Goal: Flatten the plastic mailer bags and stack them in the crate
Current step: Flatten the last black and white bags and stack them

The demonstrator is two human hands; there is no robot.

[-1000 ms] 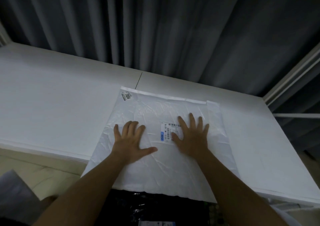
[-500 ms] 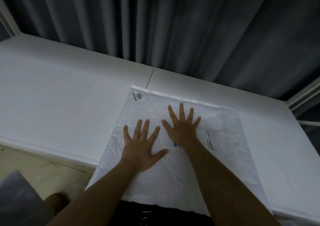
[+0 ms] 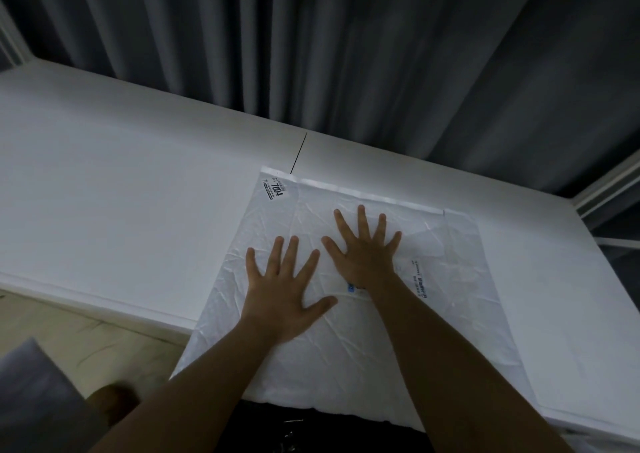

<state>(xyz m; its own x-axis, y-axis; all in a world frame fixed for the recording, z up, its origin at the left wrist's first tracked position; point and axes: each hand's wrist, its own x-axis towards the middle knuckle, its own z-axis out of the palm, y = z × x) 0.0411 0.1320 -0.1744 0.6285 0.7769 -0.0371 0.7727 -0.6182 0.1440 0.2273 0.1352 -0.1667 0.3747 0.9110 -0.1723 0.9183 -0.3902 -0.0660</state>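
A large white plastic mailer bag (image 3: 450,314) lies spread on the white table (image 3: 121,192), its near edge hanging over the table's front. It is creased, with a black "7004" sticker at its far left corner. My left hand (image 3: 282,289) presses flat on the bag's left middle, fingers spread. Just to the right and farther in, my right hand (image 3: 363,248) presses flat as well, fingers splayed, covering most of a blue-and-white shipping label. No crate is in view.
Grey curtains (image 3: 311,54) hang behind the table. A seam (image 3: 299,152) splits the tabletop at the back. Pale floor (image 3: 86,341) shows at the lower left, with a grey blurred shape (image 3: 31,400) at the corner. Something dark (image 3: 294,435) sits below the bag's hanging edge.
Both hands have slid away from me along the bag, the right one moving left over the shipping label. Fingers have spread wider. The view has shifted slightly.
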